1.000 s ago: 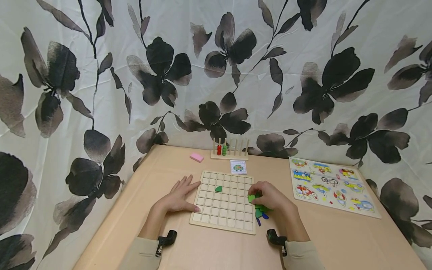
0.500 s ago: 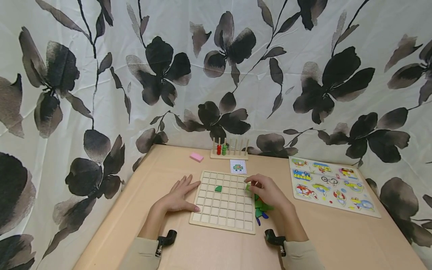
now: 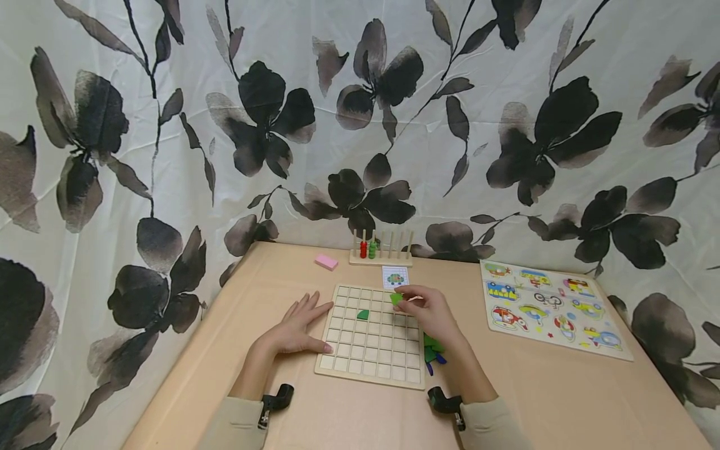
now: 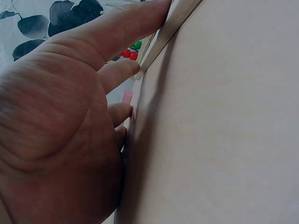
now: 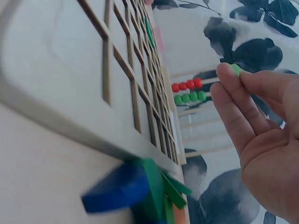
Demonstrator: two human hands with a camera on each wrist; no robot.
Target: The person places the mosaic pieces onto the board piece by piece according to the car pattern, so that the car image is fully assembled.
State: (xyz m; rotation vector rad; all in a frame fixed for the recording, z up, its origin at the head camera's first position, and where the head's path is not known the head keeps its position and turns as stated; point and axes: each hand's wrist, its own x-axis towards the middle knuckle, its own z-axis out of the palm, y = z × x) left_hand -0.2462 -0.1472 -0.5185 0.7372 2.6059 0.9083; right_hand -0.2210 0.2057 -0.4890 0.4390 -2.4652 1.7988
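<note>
At the left, the left hand [image 3: 295,328] lies with fingers spread and extended, thumb and index finger at the left edge of the wooden board [image 3: 372,357], holding nothing. A dark green piece [image 3: 363,315] sits in one of the board's upper squares. Farther right, the right hand [image 3: 430,312] pinches a light green piece [image 3: 396,299] between thumb and fingers. That hand has just moved from the board's right edge to over its upper right squares, so the piece is now over the grid but not yet set down. It sticks out past the fingertips on their left, near the picture card [image 3: 395,275]; it seems raised off the board, though the fingers hide much of it. The heap of green and blue pieces [image 3: 433,344] lies just beside the board's right edge.
</note>
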